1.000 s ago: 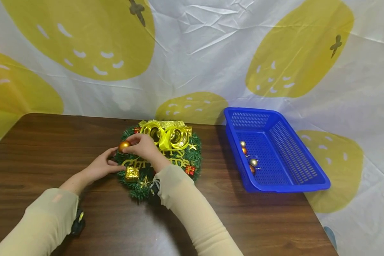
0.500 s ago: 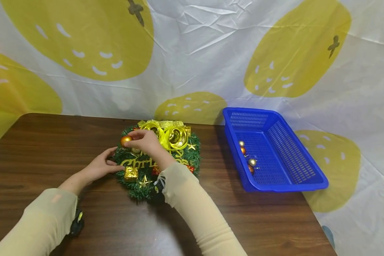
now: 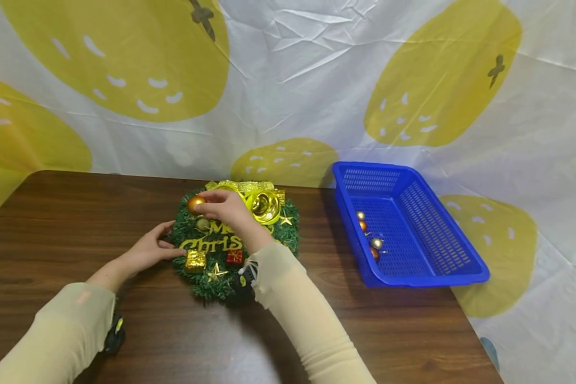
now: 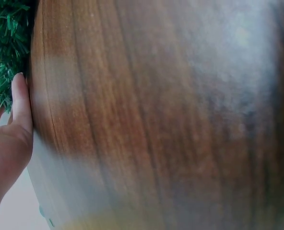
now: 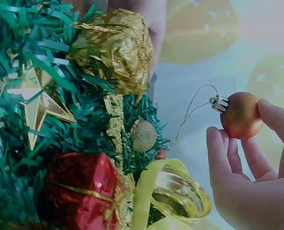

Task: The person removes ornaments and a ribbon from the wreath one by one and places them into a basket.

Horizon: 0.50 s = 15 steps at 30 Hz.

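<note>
A green Christmas wreath with yellow lettering, gold bells and gift boxes lies on the table. My right hand pinches an orange bauble between thumb and fingertips, over the wreath's upper left part. A gold thread loop runs from the bauble's cap toward the wreath in the right wrist view. My left hand rests at the wreath's left edge, thumb and fingers spread, thumb right by a gold gift box. A small gold bauble sits in the greenery beside the box.
A blue plastic basket stands on the right of the wooden table, with several small orange and gold baubles along its left side. A white cloth with yellow fruit shapes hangs behind the table.
My right hand has moved a little to the right and back with the orange bauble, uncovering more of the lettering and a red gift box. The left hand has stayed at the wreath's edge.
</note>
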Tool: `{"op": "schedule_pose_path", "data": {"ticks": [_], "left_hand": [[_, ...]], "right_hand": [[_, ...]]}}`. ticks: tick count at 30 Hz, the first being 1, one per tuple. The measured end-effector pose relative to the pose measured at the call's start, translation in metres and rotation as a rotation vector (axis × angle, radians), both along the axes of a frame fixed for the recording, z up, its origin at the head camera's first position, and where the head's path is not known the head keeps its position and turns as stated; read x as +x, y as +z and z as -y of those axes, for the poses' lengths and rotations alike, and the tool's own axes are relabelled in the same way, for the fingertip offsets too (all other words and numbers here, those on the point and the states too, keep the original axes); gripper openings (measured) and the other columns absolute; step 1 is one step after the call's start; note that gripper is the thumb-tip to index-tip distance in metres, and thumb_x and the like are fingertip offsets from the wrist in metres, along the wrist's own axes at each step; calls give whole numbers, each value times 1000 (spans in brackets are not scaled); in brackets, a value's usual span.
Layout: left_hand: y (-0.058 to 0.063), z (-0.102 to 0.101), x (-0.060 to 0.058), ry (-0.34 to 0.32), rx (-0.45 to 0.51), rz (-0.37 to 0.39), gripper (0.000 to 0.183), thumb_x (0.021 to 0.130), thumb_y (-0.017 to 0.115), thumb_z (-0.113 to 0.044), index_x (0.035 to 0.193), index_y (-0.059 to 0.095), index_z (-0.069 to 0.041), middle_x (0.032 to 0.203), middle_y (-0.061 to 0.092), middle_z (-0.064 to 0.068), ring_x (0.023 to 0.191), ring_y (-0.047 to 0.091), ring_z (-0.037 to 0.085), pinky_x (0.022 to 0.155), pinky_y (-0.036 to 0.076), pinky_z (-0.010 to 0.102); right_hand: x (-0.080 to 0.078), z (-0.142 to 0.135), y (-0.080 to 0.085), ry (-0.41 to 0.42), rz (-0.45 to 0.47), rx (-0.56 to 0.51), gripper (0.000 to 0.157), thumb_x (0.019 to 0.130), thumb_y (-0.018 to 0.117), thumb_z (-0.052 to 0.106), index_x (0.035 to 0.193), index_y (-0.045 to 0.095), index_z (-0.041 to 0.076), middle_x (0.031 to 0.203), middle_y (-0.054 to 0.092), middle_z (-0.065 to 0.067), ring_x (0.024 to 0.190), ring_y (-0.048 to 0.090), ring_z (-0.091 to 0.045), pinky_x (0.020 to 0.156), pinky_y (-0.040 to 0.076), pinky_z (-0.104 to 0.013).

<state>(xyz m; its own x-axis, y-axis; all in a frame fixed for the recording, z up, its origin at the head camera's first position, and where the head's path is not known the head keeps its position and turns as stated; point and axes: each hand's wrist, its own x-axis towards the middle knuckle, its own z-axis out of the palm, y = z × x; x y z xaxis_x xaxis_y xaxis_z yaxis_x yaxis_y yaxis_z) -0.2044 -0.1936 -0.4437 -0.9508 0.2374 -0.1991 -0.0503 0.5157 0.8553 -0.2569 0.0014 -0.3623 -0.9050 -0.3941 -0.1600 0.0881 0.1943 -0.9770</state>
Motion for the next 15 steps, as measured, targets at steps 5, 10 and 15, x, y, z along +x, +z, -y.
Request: {"op": "schedule_pose_path", "data": {"ticks": [5,10,15], "left_hand": [[1,-1,0,1,4,3,94,88,66,-30,148,4,5,145,17,37,118,47,45,87,49,44],[2,0,1,-7,-2,9,95,88,65,-32,148,3,6,145,16,38,118,46,45,87,49,46],[2,-1,1,-5,6,10,94,88,66,-30,148,3,5,145,16,37,118,47,44,87,49,44]], "right_hand": [[-1,-6,5,3,6,-47,36,86,67,11,121,61,2,123,61,-13,109,62,-26,96,49,-37],[-2,-11,10,15,5,-79,37,88,65,11,123,60,2,123,60,-14,109,62,-26,93,50,-32],[-5,-18,13,26,11,-117,38,89,63,10,125,57,-1,127,57,-17,112,60,-28,91,51,-27]]}}
